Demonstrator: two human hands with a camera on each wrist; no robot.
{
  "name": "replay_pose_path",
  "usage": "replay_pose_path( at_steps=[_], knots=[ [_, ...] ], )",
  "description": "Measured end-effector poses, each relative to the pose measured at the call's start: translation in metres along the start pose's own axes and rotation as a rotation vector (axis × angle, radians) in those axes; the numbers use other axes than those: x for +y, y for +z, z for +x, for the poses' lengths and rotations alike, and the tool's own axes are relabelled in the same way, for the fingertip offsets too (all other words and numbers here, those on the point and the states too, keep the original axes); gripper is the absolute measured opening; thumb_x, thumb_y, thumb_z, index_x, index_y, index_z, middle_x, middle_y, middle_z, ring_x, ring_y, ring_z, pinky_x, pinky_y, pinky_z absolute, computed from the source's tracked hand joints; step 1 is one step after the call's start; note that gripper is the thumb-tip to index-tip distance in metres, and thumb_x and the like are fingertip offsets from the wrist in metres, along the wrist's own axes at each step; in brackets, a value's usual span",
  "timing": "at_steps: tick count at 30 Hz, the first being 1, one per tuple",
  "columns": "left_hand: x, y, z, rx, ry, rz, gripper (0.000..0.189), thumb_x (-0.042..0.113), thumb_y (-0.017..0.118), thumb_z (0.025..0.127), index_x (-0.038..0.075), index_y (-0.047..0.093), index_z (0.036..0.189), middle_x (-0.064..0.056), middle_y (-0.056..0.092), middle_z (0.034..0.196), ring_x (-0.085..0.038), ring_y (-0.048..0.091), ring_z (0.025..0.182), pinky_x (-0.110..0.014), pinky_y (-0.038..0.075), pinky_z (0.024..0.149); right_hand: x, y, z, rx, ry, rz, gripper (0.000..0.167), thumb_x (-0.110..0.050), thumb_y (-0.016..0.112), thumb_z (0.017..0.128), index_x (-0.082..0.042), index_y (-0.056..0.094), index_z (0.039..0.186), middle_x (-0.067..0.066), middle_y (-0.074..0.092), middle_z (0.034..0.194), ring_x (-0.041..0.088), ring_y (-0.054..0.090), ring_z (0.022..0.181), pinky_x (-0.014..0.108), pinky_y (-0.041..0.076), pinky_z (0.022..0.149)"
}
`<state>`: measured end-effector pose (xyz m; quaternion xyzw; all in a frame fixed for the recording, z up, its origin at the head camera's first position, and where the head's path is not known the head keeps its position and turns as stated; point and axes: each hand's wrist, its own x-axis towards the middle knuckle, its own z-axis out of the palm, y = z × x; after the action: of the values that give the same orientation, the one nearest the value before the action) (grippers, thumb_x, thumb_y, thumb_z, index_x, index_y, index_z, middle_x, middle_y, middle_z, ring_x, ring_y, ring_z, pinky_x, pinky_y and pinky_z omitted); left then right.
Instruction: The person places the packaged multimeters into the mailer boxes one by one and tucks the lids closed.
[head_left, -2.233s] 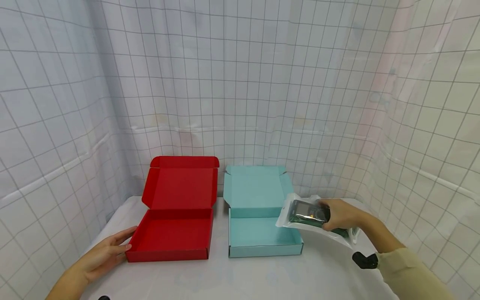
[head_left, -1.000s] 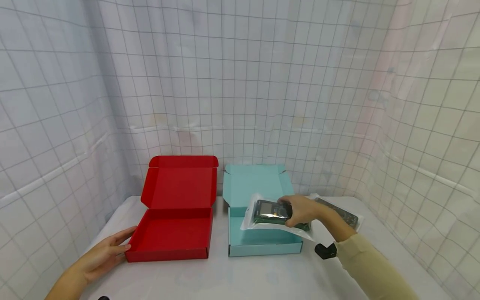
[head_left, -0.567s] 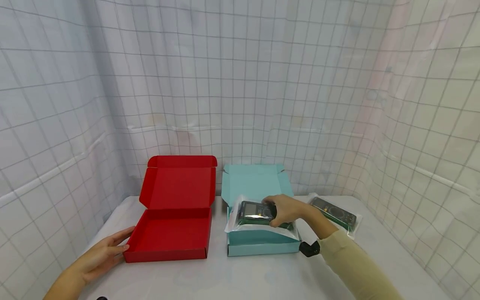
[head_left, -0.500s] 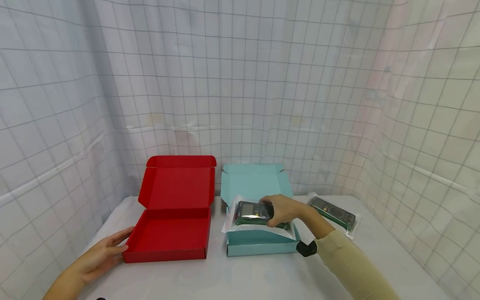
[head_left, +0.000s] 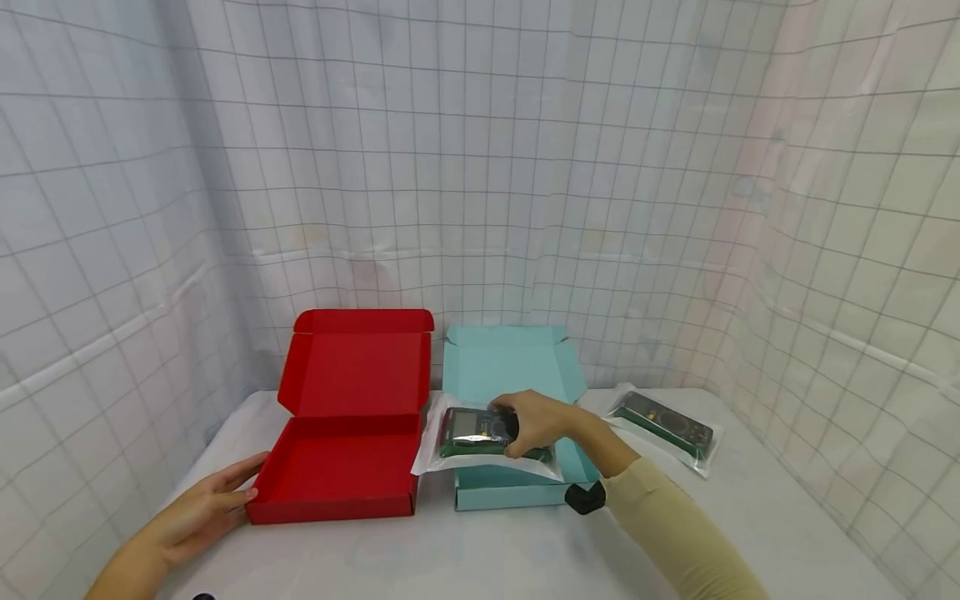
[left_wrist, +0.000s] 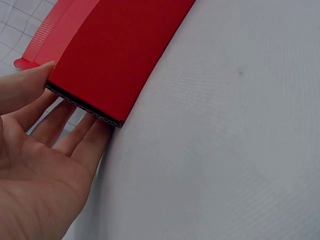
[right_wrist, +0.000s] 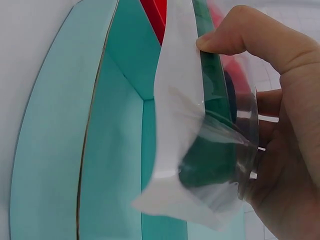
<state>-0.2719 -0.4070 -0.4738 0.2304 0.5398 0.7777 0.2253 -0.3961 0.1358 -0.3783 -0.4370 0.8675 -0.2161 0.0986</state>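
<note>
My right hand (head_left: 536,419) grips a black-and-green multimeter (head_left: 472,429) sealed in a clear, white-backed plastic bag. The bag is above the light-blue box (head_left: 517,498), and its left end reaches past that box towards the red box (head_left: 337,509). In the right wrist view the thumb presses the edge of the bag (right_wrist: 177,85), with the other fingers on the far side. My left hand (head_left: 202,508) rests against the left side of the red box. The left wrist view shows its fingers extended along that side and the thumb at the front corner.
A second bagged multimeter (head_left: 666,419) lies on the white table (head_left: 465,558), right of the light-blue box. Both boxes stand with lids raised behind them. Behind the table hangs a white gridded curtain (head_left: 495,183).
My right hand has carried the bagged multimeter leftwards from the table's right side, over the light-blue box towards the red one, uncovering the second multimeter. My left hand stays at the red box.
</note>
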Motion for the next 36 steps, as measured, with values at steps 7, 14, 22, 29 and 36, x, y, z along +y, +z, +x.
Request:
replay_pose_path(
  at_steps=[7, 14, 22, 29, 36],
  knots=[
    [0.000, 0.001, 0.000, 0.012, -0.010, 0.028, 0.054, -0.004, 0.028, 0.110, 0.028, 0.053, 0.146, 0.024, 0.046, 0.144, -0.007, 0.052, 0.132, -0.030, 0.044, 0.109, -0.007, 0.005, 0.008, -0.008, -0.013, 0.003, 0.078, -0.029, 0.079, 0.080, -0.002, 0.051, 0.147, -0.001, 0.061, 0.116, 0.011, 0.058, 0.086, 0.027, 0.053, 0.071],
    [0.001, 0.001, -0.001, 0.061, -0.036, 0.055, 0.052, -0.002, 0.031, 0.110, 0.030, 0.052, 0.145, 0.025, 0.048, 0.142, -0.005, 0.052, 0.131, -0.030, 0.045, 0.108, -0.008, 0.009, 0.015, -0.010, -0.015, -0.010, 0.075, -0.029, 0.079, 0.079, -0.004, 0.053, 0.145, -0.004, 0.061, 0.116, 0.010, 0.058, 0.090, 0.026, 0.053, 0.075],
    [0.001, 0.000, -0.001, 0.074, -0.041, 0.064, 0.052, -0.001, 0.031, 0.111, 0.030, 0.052, 0.147, 0.024, 0.046, 0.142, -0.005, 0.052, 0.130, -0.029, 0.046, 0.107, -0.014, 0.011, 0.023, -0.018, -0.015, 0.004, 0.072, -0.027, 0.080, 0.079, -0.005, 0.055, 0.142, -0.005, 0.061, 0.114, 0.011, 0.058, 0.092, 0.026, 0.053, 0.077],
    [0.001, 0.000, -0.002, 0.092, -0.048, 0.061, 0.052, -0.001, 0.032, 0.111, 0.030, 0.054, 0.146, 0.024, 0.047, 0.141, -0.005, 0.053, 0.129, -0.031, 0.046, 0.107, -0.018, 0.014, 0.031, -0.030, -0.011, 0.002, 0.071, -0.028, 0.080, 0.078, -0.004, 0.056, 0.140, -0.007, 0.061, 0.110, 0.010, 0.058, 0.091, 0.026, 0.054, 0.076],
    [0.001, 0.000, -0.002, 0.076, -0.028, 0.067, 0.051, -0.002, 0.032, 0.110, 0.023, 0.048, 0.152, 0.023, 0.046, 0.143, -0.005, 0.053, 0.130, -0.031, 0.046, 0.107, -0.022, 0.018, 0.041, -0.042, -0.023, 0.006, 0.070, -0.028, 0.080, 0.078, -0.004, 0.056, 0.139, -0.007, 0.061, 0.109, 0.010, 0.058, 0.092, 0.025, 0.055, 0.077]
  ],
)
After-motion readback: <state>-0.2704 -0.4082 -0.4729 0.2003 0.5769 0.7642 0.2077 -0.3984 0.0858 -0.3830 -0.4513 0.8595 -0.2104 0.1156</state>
